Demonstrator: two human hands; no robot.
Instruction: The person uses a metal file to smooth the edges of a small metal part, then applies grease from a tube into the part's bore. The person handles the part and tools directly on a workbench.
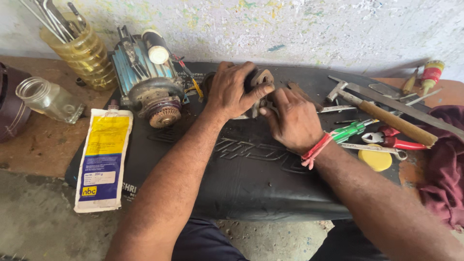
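My left hand [232, 91] grips a small dark metal part [261, 79] at the far middle of a black rubber mat [251, 179]. My right hand [293, 121], with a red thread band at the wrist, touches the same part from the right, fingers curled against it. Most of the part is hidden under both hands. A blue electric motor [145, 72] with a grimy gear end lies just left of my left hand.
A white, blue and yellow pouch [103, 159] lies at the mat's left edge. A glass jar [48, 99] and a yellow tool holder [87, 50] stand at far left. A hammer [386, 118], green screwdriver [355, 129], red pliers [394, 141], yellow lid [376, 159] and maroon cloth [447, 164] sit right.
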